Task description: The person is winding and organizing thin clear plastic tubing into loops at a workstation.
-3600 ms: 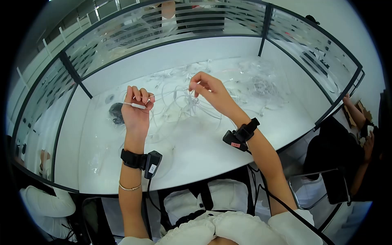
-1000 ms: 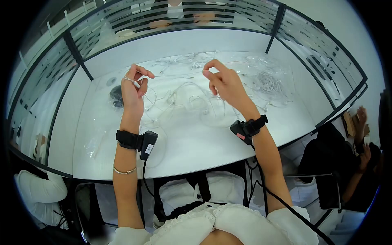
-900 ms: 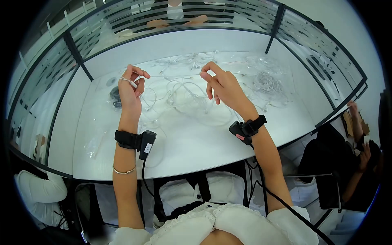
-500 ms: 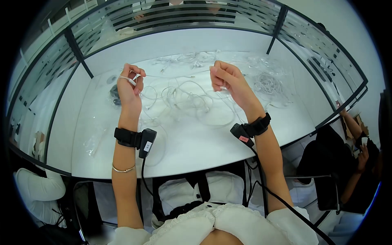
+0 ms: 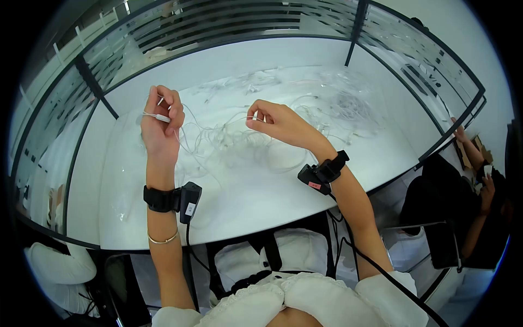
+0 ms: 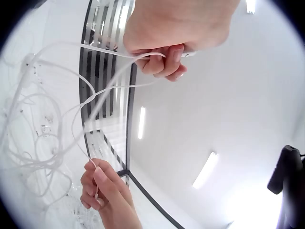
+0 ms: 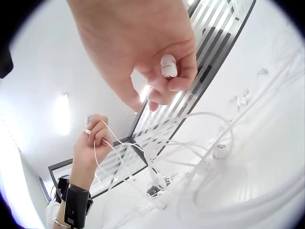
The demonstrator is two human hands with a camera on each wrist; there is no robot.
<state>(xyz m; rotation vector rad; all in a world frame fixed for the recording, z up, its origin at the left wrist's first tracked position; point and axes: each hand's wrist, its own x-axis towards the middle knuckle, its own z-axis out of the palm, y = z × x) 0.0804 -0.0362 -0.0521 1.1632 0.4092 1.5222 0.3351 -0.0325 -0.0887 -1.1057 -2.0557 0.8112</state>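
My left hand is raised over the left of the table, its fingers curled round a white earphone cable. A small oblong white piece on that cable lies across the fingers. To the right and a little lower, my right hand pinches a thin white cord between thumb and fingertips. In the right wrist view a rounded white piece, like an earbud, sits among the curled fingers of this hand. Loose loops of cable hang between the two hands, above a tangle of more white cables.
A bagged coil of white cable lies at the back right. Several small white pieces are scattered along the back. Low partitions with striped glass enclose the table. A seated person is at the right, outside the partition.
The left hand has shifted left. The right hand has come left and down from its raised place, so the hands are nearer each other, each still gripping cable.
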